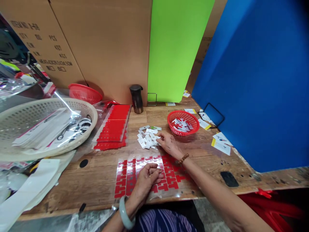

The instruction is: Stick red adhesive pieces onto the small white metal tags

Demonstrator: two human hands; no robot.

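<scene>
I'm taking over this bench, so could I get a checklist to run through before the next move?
1. Right hand at the white pieces: ok.
2. Piece gripped in its fingers: cannot tell.
3. White pieces neatly stacked: not ok, a loose heap.
4. Left hand over the red-patterned sheet: ok.
5. Red basket beside the heap upright: ok.
6. Dark tumbler upright, lid on: ok.

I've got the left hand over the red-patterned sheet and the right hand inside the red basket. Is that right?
Not the right hand: the head view shows it at the pile of white pieces, outside the red basket. The left hand is indeed over the red-patterned sheet.
</scene>
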